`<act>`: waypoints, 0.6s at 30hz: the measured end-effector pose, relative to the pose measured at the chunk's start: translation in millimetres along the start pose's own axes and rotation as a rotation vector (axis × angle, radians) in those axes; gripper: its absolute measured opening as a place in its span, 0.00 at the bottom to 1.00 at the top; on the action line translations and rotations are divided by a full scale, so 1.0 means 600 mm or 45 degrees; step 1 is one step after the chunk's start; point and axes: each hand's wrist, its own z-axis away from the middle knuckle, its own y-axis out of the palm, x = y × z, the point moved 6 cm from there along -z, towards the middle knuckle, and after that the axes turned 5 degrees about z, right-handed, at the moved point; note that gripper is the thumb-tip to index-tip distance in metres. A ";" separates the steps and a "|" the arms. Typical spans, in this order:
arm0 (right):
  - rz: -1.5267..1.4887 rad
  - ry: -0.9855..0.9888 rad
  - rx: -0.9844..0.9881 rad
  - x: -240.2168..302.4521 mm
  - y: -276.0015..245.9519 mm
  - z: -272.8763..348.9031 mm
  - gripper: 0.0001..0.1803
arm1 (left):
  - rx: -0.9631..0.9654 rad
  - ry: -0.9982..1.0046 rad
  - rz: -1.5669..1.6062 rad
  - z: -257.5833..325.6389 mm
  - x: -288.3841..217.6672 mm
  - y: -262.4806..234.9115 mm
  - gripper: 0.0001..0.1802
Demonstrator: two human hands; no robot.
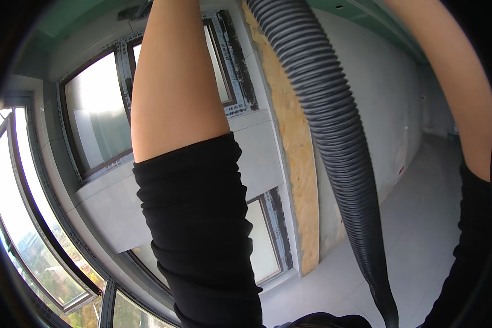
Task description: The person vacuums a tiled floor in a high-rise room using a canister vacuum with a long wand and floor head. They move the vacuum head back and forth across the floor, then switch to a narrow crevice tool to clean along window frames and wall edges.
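Both my arms are raised overhead and run out of the top of the picture, so neither hand is visible. My left forearm (172, 82) is bare above a pushed-up black sleeve (202, 229). My right forearm (459, 71) arcs along the right rim, also in a black sleeve. A thick dark corrugated hose (333, 120) hangs between my arms, running from the top edge down to the bottom, where it narrows to a smooth dark end.
An unfinished room: grey plastered wall (377, 109), a vertical strip of chipboard (298, 142), taped window frames (98, 115), large glazing at the left (16, 218) with trees outside, and a pale tiled floor (421, 229).
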 end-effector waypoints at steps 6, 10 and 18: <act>0.035 0.095 0.122 -0.098 -0.028 0.107 0.23 | -0.013 -0.130 0.010 -0.025 0.021 -0.038 0.10; 0.074 0.149 0.187 -0.167 -0.032 0.208 0.25 | -0.224 -0.169 -0.121 0.002 0.102 -0.071 0.13; 0.136 0.240 0.289 -0.342 -0.026 0.506 0.30 | -0.441 -0.156 0.292 0.130 0.147 -0.228 0.16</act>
